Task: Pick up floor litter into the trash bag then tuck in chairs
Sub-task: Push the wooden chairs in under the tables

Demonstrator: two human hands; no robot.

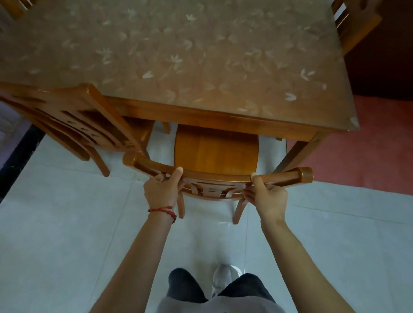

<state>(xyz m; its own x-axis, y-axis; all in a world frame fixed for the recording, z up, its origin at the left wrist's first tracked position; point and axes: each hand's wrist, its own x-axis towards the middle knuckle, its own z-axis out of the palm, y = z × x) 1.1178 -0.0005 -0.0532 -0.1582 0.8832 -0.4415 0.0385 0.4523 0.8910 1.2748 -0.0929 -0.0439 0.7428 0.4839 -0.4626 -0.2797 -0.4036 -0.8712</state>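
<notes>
A wooden chair stands in front of me with its seat partly under the near edge of the wooden table. My left hand grips the left part of the chair's curved top rail, thumb on top. My right hand grips the right part of the same rail. The chair's back legs rest on the pale tiled floor. No litter or trash bag is in view.
A second wooden chair stands tucked at the table to the left. A third chair stands at the table's far right end. A red floor area lies to the right. My legs and a shoe are below.
</notes>
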